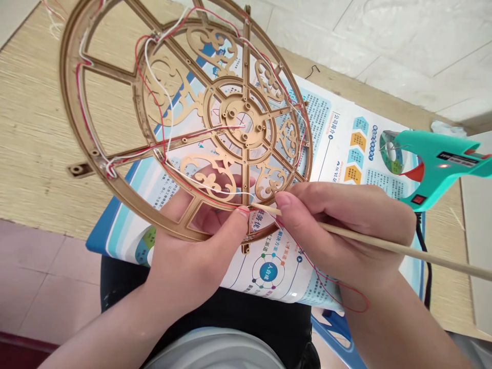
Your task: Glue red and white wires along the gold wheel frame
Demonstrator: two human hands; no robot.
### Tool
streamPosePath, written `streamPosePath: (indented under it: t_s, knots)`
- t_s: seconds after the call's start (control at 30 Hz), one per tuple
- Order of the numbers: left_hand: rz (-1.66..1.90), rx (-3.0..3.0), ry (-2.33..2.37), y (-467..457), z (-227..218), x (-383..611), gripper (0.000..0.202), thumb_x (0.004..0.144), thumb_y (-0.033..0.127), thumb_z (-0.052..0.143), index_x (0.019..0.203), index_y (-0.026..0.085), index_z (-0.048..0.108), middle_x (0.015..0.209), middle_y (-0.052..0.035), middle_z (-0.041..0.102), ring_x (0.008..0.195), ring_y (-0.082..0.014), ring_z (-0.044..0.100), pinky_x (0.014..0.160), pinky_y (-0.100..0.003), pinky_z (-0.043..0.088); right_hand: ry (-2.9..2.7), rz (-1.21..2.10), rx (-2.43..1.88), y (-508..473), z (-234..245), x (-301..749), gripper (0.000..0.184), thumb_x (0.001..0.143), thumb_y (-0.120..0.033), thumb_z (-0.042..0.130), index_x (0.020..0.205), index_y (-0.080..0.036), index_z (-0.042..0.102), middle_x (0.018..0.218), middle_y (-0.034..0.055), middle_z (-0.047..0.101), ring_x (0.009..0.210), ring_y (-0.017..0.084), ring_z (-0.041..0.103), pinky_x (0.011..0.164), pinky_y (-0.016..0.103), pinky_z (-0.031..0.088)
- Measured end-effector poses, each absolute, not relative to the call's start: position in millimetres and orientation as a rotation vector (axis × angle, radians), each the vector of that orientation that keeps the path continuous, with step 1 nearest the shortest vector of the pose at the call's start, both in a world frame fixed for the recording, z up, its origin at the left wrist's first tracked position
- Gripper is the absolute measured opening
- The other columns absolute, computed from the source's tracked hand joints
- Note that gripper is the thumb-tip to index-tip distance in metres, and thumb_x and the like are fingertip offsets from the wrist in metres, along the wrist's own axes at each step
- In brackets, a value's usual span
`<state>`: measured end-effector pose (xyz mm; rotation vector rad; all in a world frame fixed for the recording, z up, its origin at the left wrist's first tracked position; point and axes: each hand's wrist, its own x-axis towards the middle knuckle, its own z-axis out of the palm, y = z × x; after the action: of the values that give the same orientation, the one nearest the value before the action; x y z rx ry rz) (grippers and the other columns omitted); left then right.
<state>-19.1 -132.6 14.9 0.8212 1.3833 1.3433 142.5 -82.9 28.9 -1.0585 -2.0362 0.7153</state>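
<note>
A round gold openwork frame (pixel 126 192) with spokes and scroll panels is held tilted above the printed sheets. My left hand (pixel 196 251) grips its near rim, the thumb on top and the fingers reaching underneath. In my right hand (pixel 346 220) is a thin wooden stick (pixel 369 240), held like a pen. The stick's tip meets the rim close to my left thumb, at the wires there. A red wire (pixel 151 97) and a white wire (pixel 161 87) run along the frame's channels. A loose red loop (pixel 346 292) hangs below my right hand.
A turquoise glue gun (pixel 442 161) with a lit red light stands at the right. Printed sheets (pixel 338 138) cover part of the wooden table (pixel 34 128). A small bent wire (pixel 313 70) lies near the white wall (pixel 369 31). A black cable (pixel 425 261) hangs at the right.
</note>
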Motion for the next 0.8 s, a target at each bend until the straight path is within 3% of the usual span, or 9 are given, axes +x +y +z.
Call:
streamPosePath:
  t_s: [0.2, 0.37, 0.6, 0.8]
  knots:
    - [1.328, 0.832, 1.417, -132.1, 14.8, -18.9, 0.018, 0.083, 0.013, 0.074, 0.092, 0.026, 0.065, 0.098, 0.0003, 0.084, 0.095, -0.0241, 0.082, 0.081, -0.031, 0.07, -2.069, 0.751, -1.002, -83.4, 28.0, 143.2, 0.041, 0.096, -0.013, 0.067, 0.058, -0.018, 0.051, 0.053, -0.0048, 0.049, 0.046, 0.005, 0.038, 0.041, 0.024, 0.028]
    - [1.328, 0.866, 1.476, -133.7, 12.6, -20.3, 0.02, 0.08, 0.012, 0.077, 0.092, 0.026, 0.068, 0.093, 0.0021, 0.084, 0.095, -0.0213, 0.082, 0.085, -0.027, 0.068, -2.047, 0.713, -1.038, -84.6, 27.0, 141.0, 0.043, 0.095, -0.012, 0.067, 0.057, -0.018, 0.049, 0.053, -0.0042, 0.052, 0.046, 0.005, 0.042, 0.042, 0.024, 0.03]
    - [1.338, 0.828, 1.354, -132.1, 14.0, -19.2, 0.023, 0.083, 0.008, 0.072, 0.097, 0.026, 0.07, 0.106, -0.0003, 0.084, 0.102, -0.025, 0.081, 0.091, -0.036, 0.07, -1.992, 0.724, -1.07, -84.8, 27.6, 140.1, 0.046, 0.094, -0.012, 0.068, 0.054, -0.017, 0.047, 0.053, -0.0033, 0.056, 0.045, 0.004, 0.043, 0.042, 0.026, 0.028]
    - [1.347, 0.798, 1.351, -132.9, 13.5, -19.1, 0.021, 0.082, 0.009, 0.075, 0.094, 0.025, 0.068, 0.105, -0.001, 0.084, 0.102, -0.0252, 0.081, 0.09, -0.035, 0.07, -1.962, 0.724, -1.12, -85.4, 26.7, 138.7, 0.047, 0.094, -0.013, 0.069, 0.052, -0.017, 0.047, 0.052, -0.0031, 0.055, 0.044, 0.005, 0.041, 0.04, 0.026, 0.027]
